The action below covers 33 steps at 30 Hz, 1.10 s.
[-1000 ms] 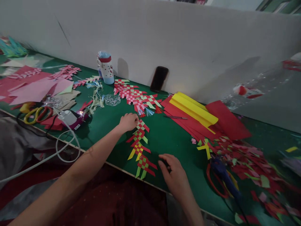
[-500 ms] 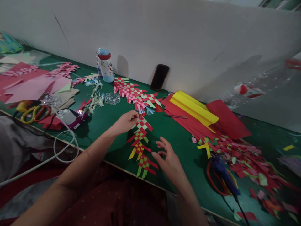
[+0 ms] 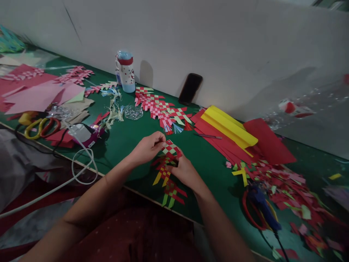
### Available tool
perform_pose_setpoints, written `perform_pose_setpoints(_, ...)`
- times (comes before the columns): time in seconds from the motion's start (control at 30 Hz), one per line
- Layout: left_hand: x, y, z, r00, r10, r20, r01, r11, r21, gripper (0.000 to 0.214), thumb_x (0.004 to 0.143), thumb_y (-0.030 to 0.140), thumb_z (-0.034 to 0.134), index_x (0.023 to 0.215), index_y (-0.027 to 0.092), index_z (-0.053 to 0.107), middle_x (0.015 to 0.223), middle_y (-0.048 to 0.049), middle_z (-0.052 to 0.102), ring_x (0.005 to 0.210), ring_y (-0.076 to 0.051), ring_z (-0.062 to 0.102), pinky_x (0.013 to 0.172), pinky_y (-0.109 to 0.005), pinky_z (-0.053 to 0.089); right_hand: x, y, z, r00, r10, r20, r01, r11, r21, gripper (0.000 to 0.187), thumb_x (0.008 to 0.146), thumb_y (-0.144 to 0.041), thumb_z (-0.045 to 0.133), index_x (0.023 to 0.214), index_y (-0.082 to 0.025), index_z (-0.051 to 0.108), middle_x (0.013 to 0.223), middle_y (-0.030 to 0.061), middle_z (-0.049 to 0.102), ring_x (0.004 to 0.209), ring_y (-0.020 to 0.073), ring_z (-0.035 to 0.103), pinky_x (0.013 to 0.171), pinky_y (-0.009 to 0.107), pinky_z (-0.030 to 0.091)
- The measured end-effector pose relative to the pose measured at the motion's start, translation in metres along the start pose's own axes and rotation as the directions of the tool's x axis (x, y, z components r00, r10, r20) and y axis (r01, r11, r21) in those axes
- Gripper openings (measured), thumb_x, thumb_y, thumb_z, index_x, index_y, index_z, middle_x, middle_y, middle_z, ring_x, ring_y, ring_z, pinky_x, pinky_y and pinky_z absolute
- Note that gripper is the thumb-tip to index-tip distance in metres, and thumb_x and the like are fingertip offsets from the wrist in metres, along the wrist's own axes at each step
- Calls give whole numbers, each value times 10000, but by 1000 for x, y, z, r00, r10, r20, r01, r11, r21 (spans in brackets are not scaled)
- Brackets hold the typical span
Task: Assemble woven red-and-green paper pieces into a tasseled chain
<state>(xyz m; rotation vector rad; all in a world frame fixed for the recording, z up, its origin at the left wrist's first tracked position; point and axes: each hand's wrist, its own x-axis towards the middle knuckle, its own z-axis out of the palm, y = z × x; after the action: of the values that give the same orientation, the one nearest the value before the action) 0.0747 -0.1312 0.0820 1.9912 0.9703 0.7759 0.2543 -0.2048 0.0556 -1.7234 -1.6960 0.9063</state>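
Observation:
Both hands meet over a red-and-green woven paper piece (image 3: 170, 148) lifted a little above the green table (image 3: 131, 136). My left hand (image 3: 148, 147) pinches its left edge with closed fingers. My right hand (image 3: 185, 169) grips it from below on the right, fingers curled. Under the hands lie more woven pieces in a row: one red and yellow (image 3: 163, 174), one red and green (image 3: 172, 193) near the table's front edge.
A row of woven pieces (image 3: 160, 109) runs back toward a small bottle (image 3: 125, 71) and a phone (image 3: 190, 88) leaning on the wall. Yellow and red paper sheets (image 3: 231, 129) lie right, scraps (image 3: 283, 182) and a glue gun (image 3: 263, 207) beyond. Scissors (image 3: 40, 127) and a cable (image 3: 81, 167) lie left.
My right hand moved up from the table's front edge to the woven piece and closed on it. My left hand lifted that piece slightly off the table.

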Motion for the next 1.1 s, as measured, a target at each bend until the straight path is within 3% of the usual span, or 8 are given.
perform_pose_setpoints(0.13,-1,-3,0,1000,-10,-12,10,1000,-8,74,885,255,460,848,203,498,720,43,520,646,-109,464,608,-226,353,0,0,2,995,23,100,-24,1000,2,403,726,-191,628,1125,-249,624,1071,21,703,949,231,663,778,323,510)
perform_pose_setpoints(0.3,-3,-5,-1,1000,-29,-10,28,999,-36,75,881,267,462,860,205,499,735,33,533,657,-117,473,616,-231,365,-1,-2,4,999,11,43,-10,999,-31,570,724,-202,634,1278,-255,516,1218,51,640,1062,245,620,851,352,489)
perform_pose_setpoints(0.5,-6,-7,-3,999,-42,-17,40,997,-65,91,884,280,465,857,201,503,737,33,523,650,-113,461,615,-230,367,1,-8,4,996,22,84,-10,989,-145,353,739,-172,588,1082,-253,619,1161,30,664,987,242,644,791,316,484)
perform_pose_setpoints(0.83,-9,-2,-4,998,-53,-23,50,994,-101,94,878,277,478,849,192,505,726,35,507,639,-104,438,596,-221,360,-2,-5,8,997,-9,75,28,966,-258,352,836,-223,525,1187,-229,559,1037,67,704,933,241,657,727,285,467)
perform_pose_setpoints(1.0,-10,-1,-5,997,-70,-18,66,988,-141,100,878,291,477,858,196,500,724,29,504,625,-106,432,586,-225,361,-4,-8,7,995,34,97,-9,969,-246,209,854,-239,504,1024,-215,623,964,73,710,890,243,665,712,290,476)
perform_pose_setpoints(1.1,-9,0,-5,998,-66,-18,62,981,-182,108,875,302,487,857,196,497,727,29,502,625,-103,437,589,-220,367,-5,-8,4,993,55,102,-33,978,-208,210,857,-256,509,1032,-212,617,976,67,709,884,236,666,714,290,480)
